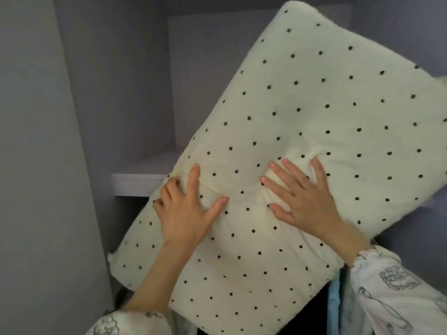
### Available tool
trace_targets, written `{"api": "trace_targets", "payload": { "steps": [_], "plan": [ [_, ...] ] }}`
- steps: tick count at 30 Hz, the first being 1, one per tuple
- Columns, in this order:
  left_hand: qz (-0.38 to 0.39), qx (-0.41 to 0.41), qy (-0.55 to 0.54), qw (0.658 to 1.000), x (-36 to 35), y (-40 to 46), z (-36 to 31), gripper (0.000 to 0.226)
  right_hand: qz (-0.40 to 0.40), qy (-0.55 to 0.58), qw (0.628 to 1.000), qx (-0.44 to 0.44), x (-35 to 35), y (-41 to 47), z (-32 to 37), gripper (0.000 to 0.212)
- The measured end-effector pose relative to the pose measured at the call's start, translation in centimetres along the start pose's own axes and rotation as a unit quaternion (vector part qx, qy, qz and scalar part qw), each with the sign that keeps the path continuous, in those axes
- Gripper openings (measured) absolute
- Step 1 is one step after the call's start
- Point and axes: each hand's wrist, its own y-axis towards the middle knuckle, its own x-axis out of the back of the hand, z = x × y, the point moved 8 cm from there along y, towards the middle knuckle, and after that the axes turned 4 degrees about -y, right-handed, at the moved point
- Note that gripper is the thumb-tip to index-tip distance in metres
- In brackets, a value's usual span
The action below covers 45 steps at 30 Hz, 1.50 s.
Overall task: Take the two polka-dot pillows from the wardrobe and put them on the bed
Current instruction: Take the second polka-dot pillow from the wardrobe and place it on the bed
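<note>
Wardrobe side panel (36, 165) far left, then shelf (137, 182). Left hand (186, 209) on polka-dot pillow (314, 105): outer fingers curled over its left edge, index and thumb splayed. Pillow tilted across the shelf front, top corner up in the compartment. Right hand (302, 197) spread flat, pressing the pillow's face. Printed sleeve (391, 286) lower right.

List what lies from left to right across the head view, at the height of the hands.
Grey wardrobe side panel → white shelf front edge → left hand → right hand. Both hands are on the cream polka-dot pillow, which spans too much of the view to be placed in the order.
</note>
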Motion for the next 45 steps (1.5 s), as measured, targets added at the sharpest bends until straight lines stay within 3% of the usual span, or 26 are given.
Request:
{"api": "trace_targets", "payload": {
  "steps": [3,5,9,12,23,25,28,32,35,38,42,45],
  "plan": [
    [0.068,0.065,-0.032,0.995,-2.0,-3.8,1.9,0.1,0.007,-0.002,0.997,0.08,-0.4,0.5,1.1,0.054],
    [0.08,0.067,-0.044,0.994,-2.3,-5.2,2.0,0.106,0.007,0.002,0.996,0.091,-0.7,0.9,1.2,0.056],
    [0.003,-0.051,-0.092,0.994,0.1,-2.3,-1.9,0.083,0.001,0.032,0.997,0.074,-0.9,1.3,1.2,0.058],
    [-0.027,-0.154,-0.04,0.987,0.9,1.8,-6.5,0.065,0.007,0.051,0.995,0.09,-0.9,1.0,1.3,0.057],
    [-0.008,-0.121,-0.034,0.992,-0.9,4.9,-6.4,0.064,0.037,-0.008,0.99,-0.139,0.5,-1.9,-4.6,0.051],
    [-0.008,-0.117,-0.048,0.992,-1.1,5.1,-6.2,0.064,0.059,-0.008,0.972,-0.227,1.0,-4.8,-7.2,0.053],
    [-0.006,-0.112,-0.077,0.991,-1.3,5.2,-6.1,0.066,0.096,0.091,0.909,-0.395,1.1,-9.4,-10.1,0.064],
    [0.006,-0.071,-0.167,0.983,-1.3,5.7,-4.4,0.076,0.076,0.219,0.861,-0.454,0.7,-10.5,-10.1,0.076],
    [0.041,0.0,-0.245,0.969,-1.5,6.6,-2.7,0.085,0.091,0.291,0.782,-0.544,-0.1,-11.3,-10.9,0.087],
    [0.089,0.029,-0.29,0.952,-1.9,7.4,-1.8,0.091,0.087,0.354,0.737,-0.569,-0.7,-11.6,-11.5,0.091],
    [0.169,0.085,-0.383,0.904,-2.6,7.3,0.0,0.103,0.104,0.377,0.725,-0.567,-1.1,-11.5,-11.5,0.094],
    [0.19,0.071,-0.431,0.879,-1.9,6.7,-0.1,0.105,0.118,0.4,0.709,-0.569,-0.5,-11.0,-11.2,0.1]
  ]
}}
